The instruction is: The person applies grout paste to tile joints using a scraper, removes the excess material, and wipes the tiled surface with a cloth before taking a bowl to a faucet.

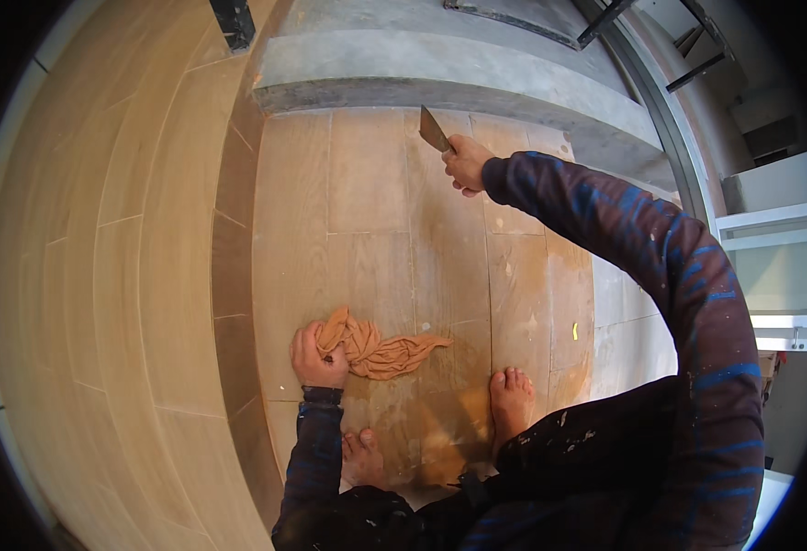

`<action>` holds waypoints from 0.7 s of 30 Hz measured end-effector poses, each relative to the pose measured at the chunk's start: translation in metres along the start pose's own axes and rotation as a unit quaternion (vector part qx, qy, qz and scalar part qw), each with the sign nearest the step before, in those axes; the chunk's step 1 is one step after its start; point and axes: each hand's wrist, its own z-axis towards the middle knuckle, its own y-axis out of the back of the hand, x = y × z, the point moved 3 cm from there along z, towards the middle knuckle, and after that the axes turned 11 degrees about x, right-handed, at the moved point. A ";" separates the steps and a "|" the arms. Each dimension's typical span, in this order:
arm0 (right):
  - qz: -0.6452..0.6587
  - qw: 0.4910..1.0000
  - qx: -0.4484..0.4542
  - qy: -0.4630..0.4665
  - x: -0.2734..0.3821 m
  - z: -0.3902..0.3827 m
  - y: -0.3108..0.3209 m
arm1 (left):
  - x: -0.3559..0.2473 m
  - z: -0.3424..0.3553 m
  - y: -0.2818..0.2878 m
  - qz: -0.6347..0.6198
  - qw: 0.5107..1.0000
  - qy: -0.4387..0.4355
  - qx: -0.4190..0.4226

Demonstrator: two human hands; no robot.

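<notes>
My right hand (464,167) holds a metal scraper (433,128) with a flat blade, raised toward the far end of the wood-look tiled floor (367,184), near a concrete step. My left hand (317,358) grips a crumpled orange cloth (387,354), which stretches rightward from my fingers over the tiles, beside brownish wet-looking smears. My bare right foot (509,404) stands right of the cloth; my left foot (360,452) is below it, partly hidden. A small yellow scrap (574,331) lies on the tiles to the right.
A tiled raised surface (119,275) with a darker side runs along the left. A grey concrete step (449,69) crosses the top, with dark metal legs (234,23) above. A metal track (697,184) and white frames (771,220) are at the right.
</notes>
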 end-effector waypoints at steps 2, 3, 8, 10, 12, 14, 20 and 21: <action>-0.011 0.999 -0.050 0.007 -0.005 0.045 -0.013 | 0.010 -0.021 0.010 -0.004 0.999 0.022 -0.026; -0.022 0.994 -0.106 0.008 -0.019 0.070 -0.006 | 0.009 -0.029 0.004 -0.015 0.998 0.040 -0.045; -0.006 0.979 -0.199 0.039 -0.046 0.111 -0.026 | 0.003 -0.051 0.008 -0.042 0.997 0.055 -0.045; -0.081 0.960 -0.265 -0.027 -0.003 0.099 -0.053 | 0.015 -0.049 0.027 -0.057 0.996 0.063 -0.041; -0.072 0.958 -0.275 -0.046 0.013 0.096 -0.058 | 0.015 -0.047 0.027 -0.063 0.995 0.063 -0.041; -0.071 0.954 -0.282 -0.077 0.001 0.098 -0.060 | 0.013 -0.049 0.020 -0.076 0.994 0.070 -0.033; -0.165 0.950 -0.257 -0.071 -0.037 0.063 -0.096 | 0.009 -0.039 0.014 -0.080 0.995 0.060 0.007; -0.152 0.951 -0.262 -0.065 -0.028 0.041 -0.117 | 0.010 -0.036 0.020 -0.075 0.995 0.071 -0.014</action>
